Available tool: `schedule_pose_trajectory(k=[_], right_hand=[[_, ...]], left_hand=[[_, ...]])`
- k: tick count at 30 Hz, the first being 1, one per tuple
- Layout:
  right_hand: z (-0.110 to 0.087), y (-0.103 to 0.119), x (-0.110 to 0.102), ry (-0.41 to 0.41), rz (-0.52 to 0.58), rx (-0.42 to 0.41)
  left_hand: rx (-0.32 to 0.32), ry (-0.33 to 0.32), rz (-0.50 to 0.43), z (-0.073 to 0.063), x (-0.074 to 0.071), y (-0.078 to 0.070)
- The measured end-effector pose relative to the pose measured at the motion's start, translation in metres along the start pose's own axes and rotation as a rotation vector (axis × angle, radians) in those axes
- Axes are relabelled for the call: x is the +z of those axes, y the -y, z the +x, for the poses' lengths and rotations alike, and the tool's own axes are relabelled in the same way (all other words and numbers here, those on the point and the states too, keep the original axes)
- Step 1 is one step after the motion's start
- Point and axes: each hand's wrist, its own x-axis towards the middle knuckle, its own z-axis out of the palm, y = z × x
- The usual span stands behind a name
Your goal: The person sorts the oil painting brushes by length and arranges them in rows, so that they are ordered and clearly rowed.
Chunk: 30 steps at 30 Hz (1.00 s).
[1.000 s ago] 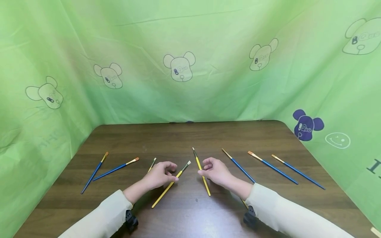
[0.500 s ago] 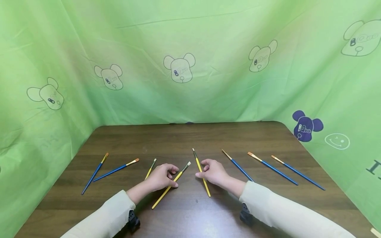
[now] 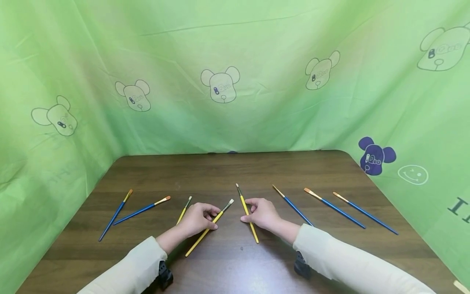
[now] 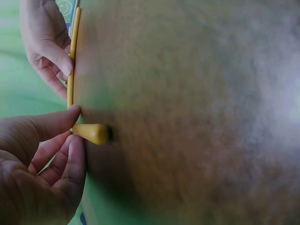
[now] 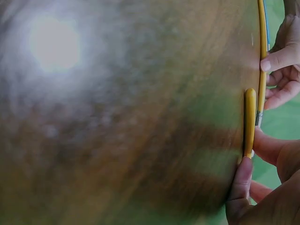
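Note:
Over the middle of the table, my left hand (image 3: 198, 217) pinches a yellow paintbrush (image 3: 196, 246) partway along its handle, bristles pointing away to the right. Its rounded handle end (image 4: 93, 133) juts toward the left wrist camera from between thumb and fingers. To the right, a second yellow paintbrush (image 3: 254, 233) lies at a slant, and my right hand (image 3: 265, 213) has thumb and forefinger on either side of its handle (image 5: 250, 119), pinching it. A third yellow paintbrush (image 3: 182, 213) lies partly hidden behind the left hand.
Two blue paintbrushes (image 3: 116, 216) (image 3: 141, 211) lie at the left of the brown wooden table (image 3: 220, 171). Three more blue paintbrushes (image 3: 295, 208) (image 3: 341, 212) (image 3: 374, 216) lie at the right, the nearest partly under the right sleeve. A green printed cloth (image 3: 257, 122) hangs around the table.
My right hand has moved left and its thumb and forefinger have come onto its yellow brush. My left hand has shifted slightly down, its fingers drawing in on its brush.

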Motion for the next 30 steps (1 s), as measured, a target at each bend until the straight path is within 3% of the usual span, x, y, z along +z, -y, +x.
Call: schedule_pose_trajectory(k=[11, 25, 30], right_hand=[[-0.0027, -0.0002, -0.0032, -0.013, 0.025, 0.006], [-0.0008, -0.0008, -0.0051, -0.03, 0.001, -0.046], [-0.002, -0.0013, -0.005, -0.031, 0.051, -0.032]], left_hand=[[-0.021, -0.026, -0.015, -0.0012, 0.0013, -0.0004], [-0.025, -0.056, -0.028, -0.0012, 0.0024, -0.0027], [-0.03, -0.053, -0.042, -0.0014, 0.0031, -0.0029]])
